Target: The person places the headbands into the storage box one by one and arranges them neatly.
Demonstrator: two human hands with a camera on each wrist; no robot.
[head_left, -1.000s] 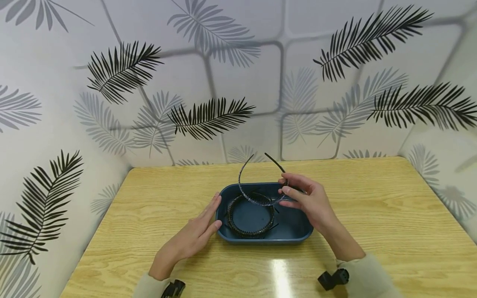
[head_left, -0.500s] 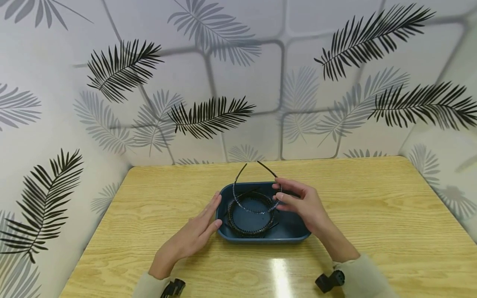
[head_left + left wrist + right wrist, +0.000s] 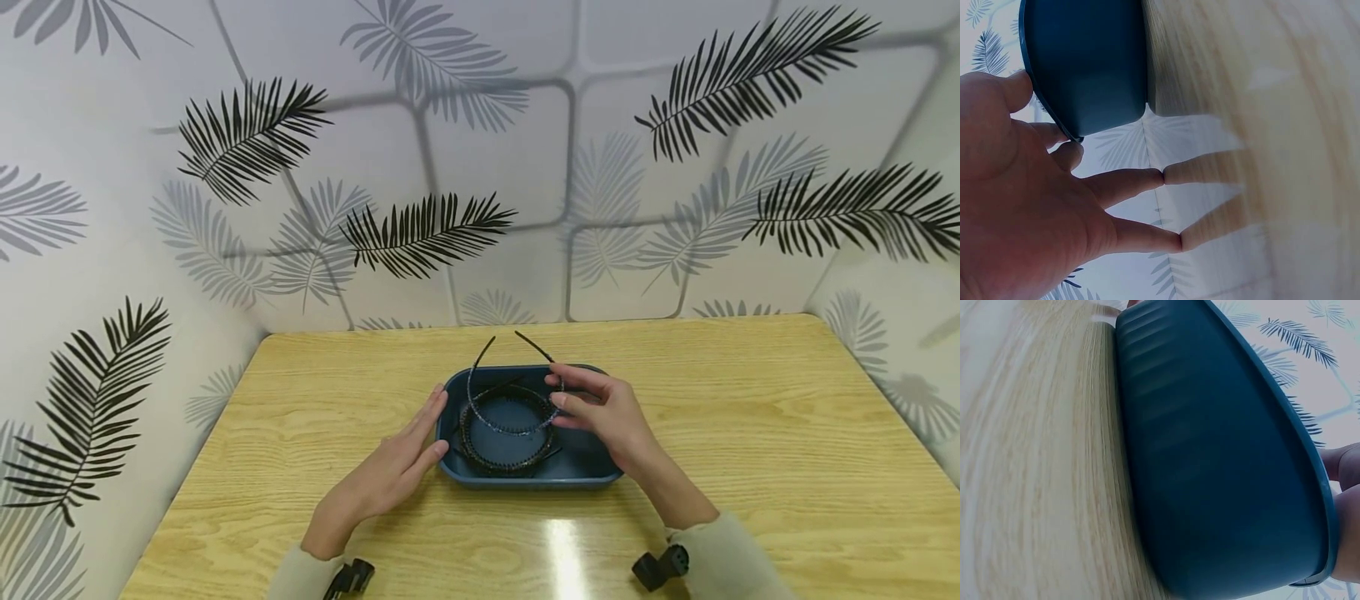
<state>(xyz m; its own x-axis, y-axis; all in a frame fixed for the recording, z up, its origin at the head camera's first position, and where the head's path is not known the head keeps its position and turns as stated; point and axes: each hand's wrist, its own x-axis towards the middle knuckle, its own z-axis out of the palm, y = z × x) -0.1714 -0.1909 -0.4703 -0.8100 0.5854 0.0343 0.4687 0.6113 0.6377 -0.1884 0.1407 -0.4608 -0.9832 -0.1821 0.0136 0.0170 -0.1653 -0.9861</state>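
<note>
A thin headband with a glittery dark curve is pinched at its right side by my right hand. It hangs over the left half of a blue oblong bin, its two ends pointing up and away. Inside the bin lie black toothed headbands in a ring; how many is unclear. My left hand rests against the bin's left end with fingers straight. In the left wrist view its thumb touches the rim, and two spread fingers touch the tabletop. The right wrist view mostly shows the bin's outer wall, hiding the held headband.
The bin stands on a light wooden table whose far edge meets a wall patterned with leaves. A strip of light reflects from the tabletop in front of the bin. Each wrist wears a black camera mount.
My right hand has moved left and slightly down, bringing the headband lower over the black headbands in the bin. My left hand has stayed against the bin's end.
</note>
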